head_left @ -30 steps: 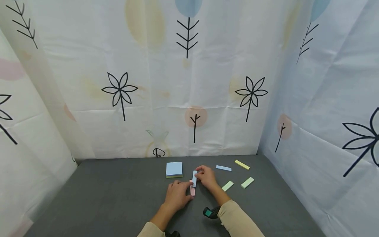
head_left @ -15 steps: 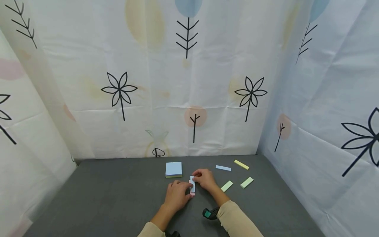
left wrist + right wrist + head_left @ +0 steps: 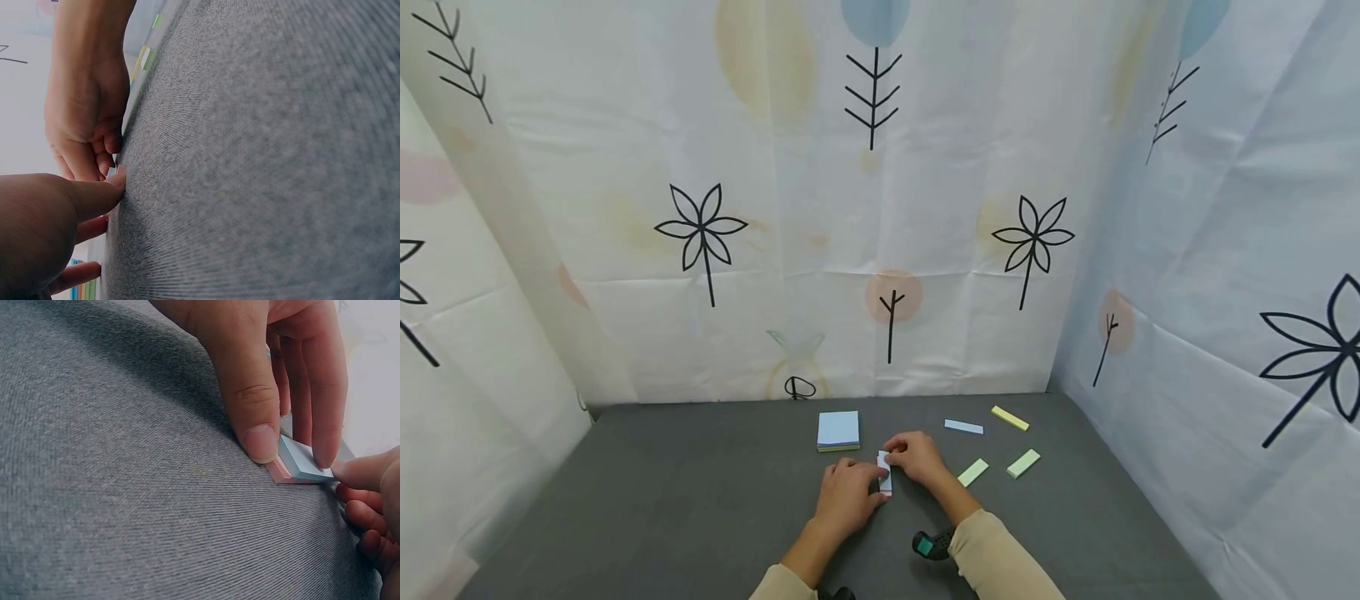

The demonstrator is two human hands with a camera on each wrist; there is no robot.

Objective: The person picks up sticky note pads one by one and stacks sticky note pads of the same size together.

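A narrow blue sticky note pad (image 3: 885, 482) lies on top of a pink sticky note pad (image 3: 280, 472), of which only a thin edge shows. My left hand (image 3: 847, 493) holds the pair, its thumb at the near end and its index finger on the blue top. At the far end my right hand (image 3: 919, 457) grips the blue pad between thumb and fingers. In the right wrist view, the thumb of my left hand (image 3: 259, 394) presses at the pink pad's end, and the right hand (image 3: 381, 494) touches the opposite end.
A square blue-topped sticky note stack (image 3: 838, 430) stands behind my left hand. To the right lie a blue strip pad (image 3: 964, 427), a yellow strip pad (image 3: 1011, 418) and two green strip pads, one nearer (image 3: 973, 472), one farther right (image 3: 1023, 463). Patterned cloth (image 3: 955, 333) closes off the grey table's back.
The right hand has brought the blue pad down and left onto the pink one, which is now almost covered. The left hand has stayed in place.
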